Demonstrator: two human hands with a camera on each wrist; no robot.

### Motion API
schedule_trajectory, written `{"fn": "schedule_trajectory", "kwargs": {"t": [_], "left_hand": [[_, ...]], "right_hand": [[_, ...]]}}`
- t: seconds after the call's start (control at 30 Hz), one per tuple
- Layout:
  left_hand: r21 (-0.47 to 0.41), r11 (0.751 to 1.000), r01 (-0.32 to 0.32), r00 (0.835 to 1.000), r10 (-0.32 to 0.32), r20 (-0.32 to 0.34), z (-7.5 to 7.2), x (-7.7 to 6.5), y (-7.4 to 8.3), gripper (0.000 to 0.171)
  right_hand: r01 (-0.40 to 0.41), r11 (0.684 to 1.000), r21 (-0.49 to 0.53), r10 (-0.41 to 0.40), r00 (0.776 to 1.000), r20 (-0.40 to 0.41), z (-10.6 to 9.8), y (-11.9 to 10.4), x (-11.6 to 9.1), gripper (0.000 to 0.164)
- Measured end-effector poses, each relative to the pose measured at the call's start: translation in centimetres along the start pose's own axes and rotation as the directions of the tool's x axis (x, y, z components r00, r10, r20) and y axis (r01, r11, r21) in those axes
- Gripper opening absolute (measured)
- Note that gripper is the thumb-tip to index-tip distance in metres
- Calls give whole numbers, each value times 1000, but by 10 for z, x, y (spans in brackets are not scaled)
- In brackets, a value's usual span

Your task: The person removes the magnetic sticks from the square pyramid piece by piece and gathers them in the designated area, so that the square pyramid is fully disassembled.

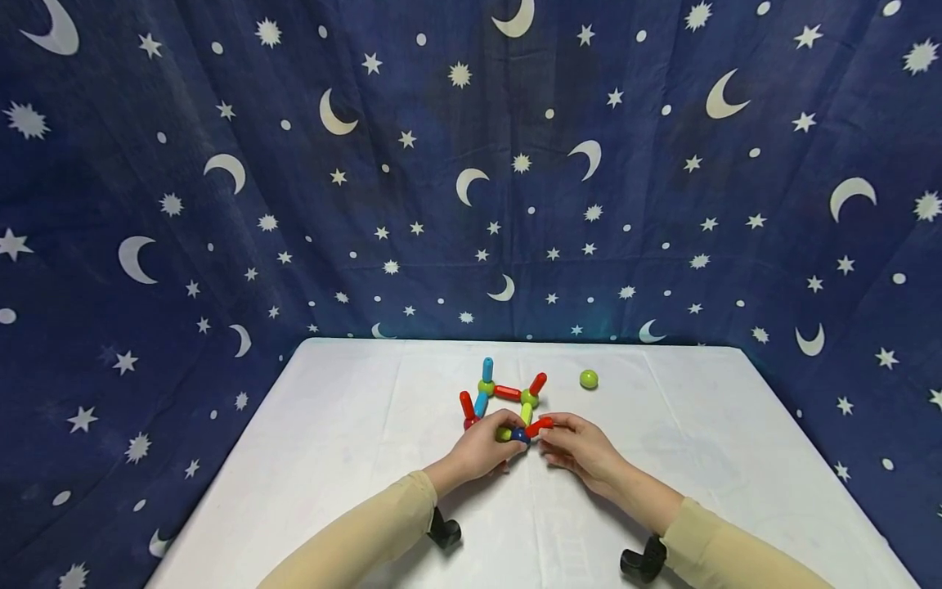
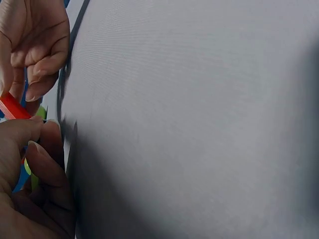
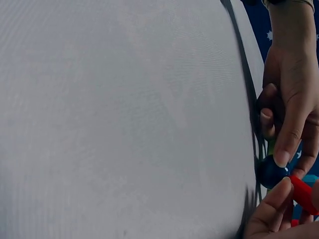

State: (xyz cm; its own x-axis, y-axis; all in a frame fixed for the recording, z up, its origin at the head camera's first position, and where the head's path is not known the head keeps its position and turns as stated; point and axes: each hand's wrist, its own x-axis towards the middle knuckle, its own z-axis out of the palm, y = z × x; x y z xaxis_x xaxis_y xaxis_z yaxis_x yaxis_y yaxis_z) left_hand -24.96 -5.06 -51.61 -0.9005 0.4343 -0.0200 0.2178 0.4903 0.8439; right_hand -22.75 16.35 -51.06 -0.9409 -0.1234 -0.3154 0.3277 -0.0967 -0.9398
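A frame of coloured rods and balls lies on the table in the head view. My left hand pinches its dark blue ball at the near corner, with a yellow-green rod running into the ball beside the fingers. A red rod slants up from that ball, its other end between the thumb and fingers of my right hand. Farther back, a red rod links two green balls, each bearing a raised rod, one blue and one red. The red ball at the left corner is partly hidden by my left hand.
A loose green ball sits at the back right of the white-covered table. Behind and at the sides hangs a dark blue cloth with moons and stars. Black wrist straps show under the sleeves.
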Motion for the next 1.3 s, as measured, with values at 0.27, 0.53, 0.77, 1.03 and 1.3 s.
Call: {"fn": "schedule_trajectory", "kwargs": {"t": [0.27, 0.53, 0.77, 1.03, 1.3], "left_hand": [[-6, 1000, 13, 1000, -13, -13, 1, 1, 1, 28], [16, 1000, 13, 1000, -13, -28, 3, 0, 2, 29], [41, 999, 10, 1000, -9, -23, 2, 1, 3, 26], [58, 998, 4, 1000, -4, -2, 0, 3, 3, 24], [22, 1000, 6, 1000, -7, 18, -1, 5, 3, 23]], "right_hand": [[-41, 996, 78, 47, 996, -75, 5, 2, 3, 45], [-57, 990, 128, 72, 991, -109, 7, 5, 8, 44], [-69, 990, 125, 85, 989, -122, 7, 6, 11, 40], [-65, 992, 111, 78, 990, -120, 8, 6, 9, 43], [-56, 992, 111, 68, 992, -104, 7, 6, 8, 44]]}}
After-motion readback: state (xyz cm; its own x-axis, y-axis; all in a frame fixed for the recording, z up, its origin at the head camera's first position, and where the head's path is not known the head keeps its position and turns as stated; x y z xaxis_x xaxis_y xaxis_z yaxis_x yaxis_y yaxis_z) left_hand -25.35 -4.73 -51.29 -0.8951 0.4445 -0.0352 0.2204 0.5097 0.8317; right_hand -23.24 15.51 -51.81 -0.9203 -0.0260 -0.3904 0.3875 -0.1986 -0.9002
